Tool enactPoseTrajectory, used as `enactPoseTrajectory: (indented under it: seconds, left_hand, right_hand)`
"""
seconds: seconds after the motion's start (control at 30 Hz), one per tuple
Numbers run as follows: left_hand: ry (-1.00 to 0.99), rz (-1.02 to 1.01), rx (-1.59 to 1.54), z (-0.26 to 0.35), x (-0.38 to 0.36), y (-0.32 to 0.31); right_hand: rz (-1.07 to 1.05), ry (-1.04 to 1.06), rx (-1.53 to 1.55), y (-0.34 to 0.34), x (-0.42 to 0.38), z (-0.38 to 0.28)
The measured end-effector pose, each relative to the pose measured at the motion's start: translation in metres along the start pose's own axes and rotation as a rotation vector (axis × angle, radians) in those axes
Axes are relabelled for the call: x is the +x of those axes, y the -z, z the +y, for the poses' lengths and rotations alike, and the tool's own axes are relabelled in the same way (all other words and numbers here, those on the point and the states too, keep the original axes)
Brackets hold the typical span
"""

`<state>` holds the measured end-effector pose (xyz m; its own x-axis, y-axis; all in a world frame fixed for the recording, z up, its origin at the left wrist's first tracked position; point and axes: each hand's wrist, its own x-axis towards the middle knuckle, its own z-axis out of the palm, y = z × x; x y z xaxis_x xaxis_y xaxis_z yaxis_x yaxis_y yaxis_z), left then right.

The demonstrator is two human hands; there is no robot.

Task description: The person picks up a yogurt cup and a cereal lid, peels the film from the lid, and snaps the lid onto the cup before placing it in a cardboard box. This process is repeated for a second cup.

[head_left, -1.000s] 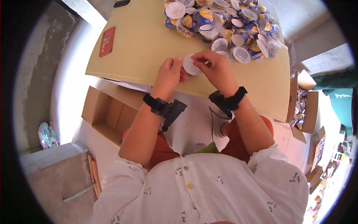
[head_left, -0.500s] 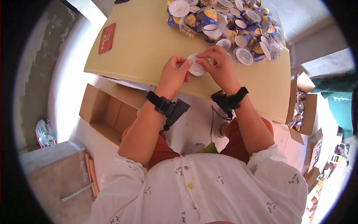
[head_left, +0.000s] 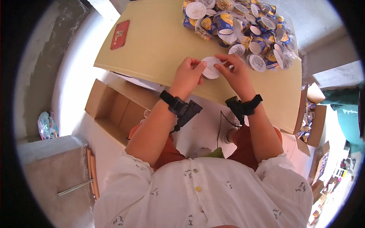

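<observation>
Over the table's near edge, a small cup with a round white lid (head_left: pixel 211 70) is between my hands, its lid facing up. My left hand (head_left: pixel 187 76) is closed on the cup's left side, thumb resting at the lid's rim. My right hand (head_left: pixel 238 74) is at the lid's right side, with bent thumb and forefinger touching it near the rim; its other fingers are curled. The cup's body is mostly hidden under the lid. Just beyond my right hand lies a heap of blue-and-yellow snack cups (head_left: pixel 225 23), several with white lids, among clear plastic wrapping.
A red phone (head_left: pixel 120 35) lies at the left of the yellowish table (head_left: pixel 159 45). Below the table's left edge stands an open cardboard box (head_left: pixel 118 110). Another box (head_left: pixel 316 125), holding similar cups, stands at the right. A dark cable (head_left: pixel 219 129) hangs near my right wrist.
The whole view has shifted slightly, so the table and heap appear farther right. My right thumb and forefinger have spread a little and moved toward the lid's right rim. My left hand keeps its hold.
</observation>
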<state>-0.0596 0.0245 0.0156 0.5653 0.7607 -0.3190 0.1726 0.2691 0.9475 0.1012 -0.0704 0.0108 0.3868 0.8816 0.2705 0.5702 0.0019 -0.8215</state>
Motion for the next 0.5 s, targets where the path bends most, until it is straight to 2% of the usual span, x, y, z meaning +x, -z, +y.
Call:
enactPoseTrajectory:
  seconds: [0.5]
  left_hand:
    - [-0.024, 0.011, 0.006, -0.0063, 0.0056, 0.0002]
  right_hand:
    - [-0.025, -0.076, 0.100, -0.0022, 0.0008, 0.0082]
